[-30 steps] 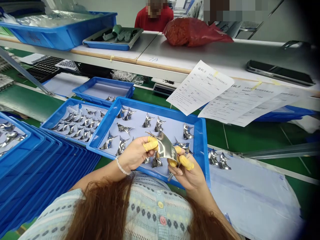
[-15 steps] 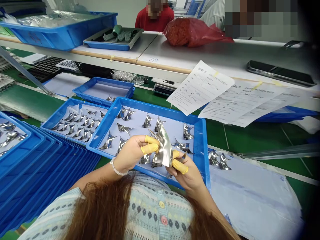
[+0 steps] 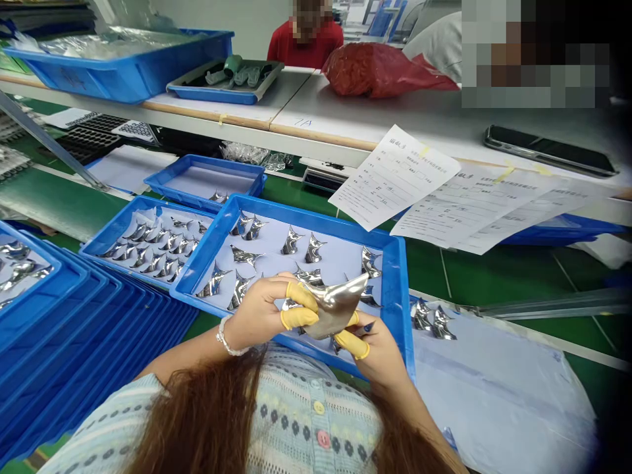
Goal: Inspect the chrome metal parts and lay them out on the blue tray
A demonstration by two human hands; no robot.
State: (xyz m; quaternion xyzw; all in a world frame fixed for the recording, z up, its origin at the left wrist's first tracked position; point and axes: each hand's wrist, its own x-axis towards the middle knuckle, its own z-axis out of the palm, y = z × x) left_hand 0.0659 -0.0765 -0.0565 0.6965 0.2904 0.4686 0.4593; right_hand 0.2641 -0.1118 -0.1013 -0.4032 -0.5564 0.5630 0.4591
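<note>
Between my two hands is a shiny, curved metal piece (image 3: pixel 336 304) with a pointed tip aimed up to the right. My left hand (image 3: pixel 269 306), in yellow finger cots, pinches its left edge between thumb and finger. On its lower right side, my right hand (image 3: pixel 370 342) grips it, also with yellow finger cots; some of those fingers are hidden behind the metal. Both hands are above the near part of a blue tray (image 3: pixel 395 263) lined with white paper. Several similar metal pieces (image 3: pixel 247 255) lie spread out in that tray.
To the left, a smaller blue tray (image 3: pixel 93 247) holds rows of metal pieces beside stacked blue trays (image 3: pixel 113 342). Two metal pieces (image 3: pixel 443 322) lie on a covered surface at right. Paper sheets (image 3: pixel 395 178) hang from the shelf, where a phone (image 3: pixel 548 150) and red bag (image 3: pixel 375 69) rest.
The metal piece has been turned in my hands: its tip pointed upward and now points to the upper right. Both hands keep hold of it in nearly the same place.
</note>
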